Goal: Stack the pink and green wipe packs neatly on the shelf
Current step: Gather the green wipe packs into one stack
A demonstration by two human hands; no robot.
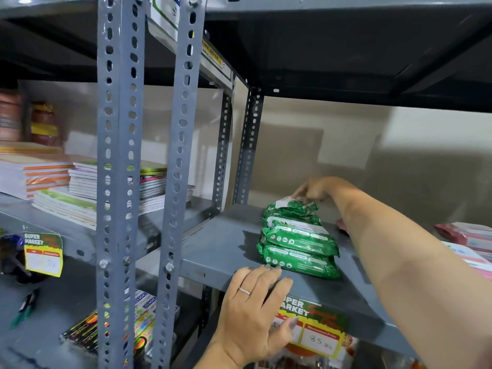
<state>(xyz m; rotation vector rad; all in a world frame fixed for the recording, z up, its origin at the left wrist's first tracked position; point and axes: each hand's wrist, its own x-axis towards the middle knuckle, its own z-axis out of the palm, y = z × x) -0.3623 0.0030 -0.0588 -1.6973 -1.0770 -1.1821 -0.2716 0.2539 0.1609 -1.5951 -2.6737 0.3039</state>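
Several green wipe packs (298, 241) lie stacked on the grey metal shelf (218, 249), toward its front middle. My right hand (315, 190) reaches over the stack to its far end, fingertips curled onto the back edge of the top green pack (291, 207). My left hand (255, 310) rests flat on the shelf's front edge just in front of the stack, fingers spread, holding nothing. Pink wipe packs (468, 235) lie at the right end of the same shelf, partly cut off by the frame edge and my forearm.
Two perforated grey uprights (119, 182) stand left of the shelf. Notebooks (80, 187) are piled on the neighbouring shelf to the left. A "Super Market" price tag (316, 331) hangs under the shelf edge. Another shelf board (346, 49) is close overhead.
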